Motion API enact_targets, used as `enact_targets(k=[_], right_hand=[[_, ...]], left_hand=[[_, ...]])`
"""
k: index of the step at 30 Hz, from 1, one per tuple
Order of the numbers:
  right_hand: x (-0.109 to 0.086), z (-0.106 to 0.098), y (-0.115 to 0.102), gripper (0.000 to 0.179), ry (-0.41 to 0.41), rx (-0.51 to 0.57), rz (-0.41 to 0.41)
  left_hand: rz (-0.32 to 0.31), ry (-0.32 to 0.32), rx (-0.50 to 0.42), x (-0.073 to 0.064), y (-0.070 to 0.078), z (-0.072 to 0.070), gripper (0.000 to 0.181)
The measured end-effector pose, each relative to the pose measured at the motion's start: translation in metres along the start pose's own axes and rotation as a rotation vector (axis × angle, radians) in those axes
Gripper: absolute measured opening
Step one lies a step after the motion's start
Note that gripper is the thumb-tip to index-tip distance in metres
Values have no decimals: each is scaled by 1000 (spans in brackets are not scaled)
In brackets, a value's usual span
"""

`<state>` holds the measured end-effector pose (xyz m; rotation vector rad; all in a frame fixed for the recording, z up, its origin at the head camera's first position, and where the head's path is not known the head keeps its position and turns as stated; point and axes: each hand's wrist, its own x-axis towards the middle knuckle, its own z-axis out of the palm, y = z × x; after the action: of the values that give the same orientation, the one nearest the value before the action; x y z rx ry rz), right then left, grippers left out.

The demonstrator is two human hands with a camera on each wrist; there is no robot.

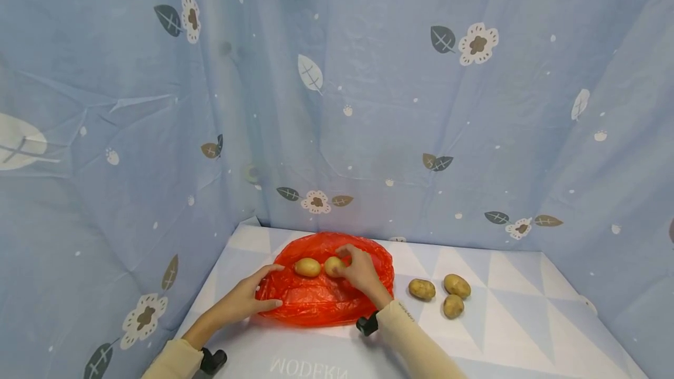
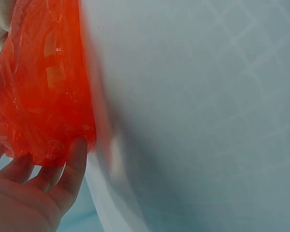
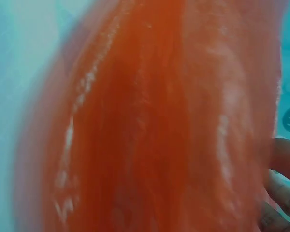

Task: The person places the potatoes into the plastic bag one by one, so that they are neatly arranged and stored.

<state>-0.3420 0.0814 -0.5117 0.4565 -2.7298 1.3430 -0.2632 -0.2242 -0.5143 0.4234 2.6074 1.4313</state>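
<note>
A red plastic bag (image 1: 310, 300) lies on the table, its mouth spread wide. Inside it sits one yellow-brown potato (image 1: 308, 267). Beside that one, my right hand (image 1: 364, 274) pinches a second potato (image 1: 332, 265) within the bag. My left hand (image 1: 243, 298) is at the bag's left side, thumb and fingers spread apart and touching the plastic. In the left wrist view, those fingers (image 2: 76, 159) rest against the red film. Red plastic fills most of the right wrist view, blurred, hiding the potatoes; only a few right fingers (image 3: 282, 191) show at its edge.
To the right of the bag, three loose potatoes (image 1: 422, 289) lie close together on the table's patterned cloth (image 1: 518, 303). A blue curtain (image 1: 368, 104) with flowers and leaves hangs behind the table and along its left side.
</note>
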Motion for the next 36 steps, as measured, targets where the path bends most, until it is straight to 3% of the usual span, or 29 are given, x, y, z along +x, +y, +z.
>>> enact_targets(k=[9, 17, 36], right_hand=[[-8, -22, -3, 41, 19, 22, -21], [-19, -49, -4, 41, 34, 31, -104], [-54, -102, 28, 43, 119, -8, -15]], left_hand=[[8, 0, 5, 0, 1, 0, 73], [-4, 1, 1, 0, 2, -1, 73], [-3, 3, 11, -1, 3, 0, 73]])
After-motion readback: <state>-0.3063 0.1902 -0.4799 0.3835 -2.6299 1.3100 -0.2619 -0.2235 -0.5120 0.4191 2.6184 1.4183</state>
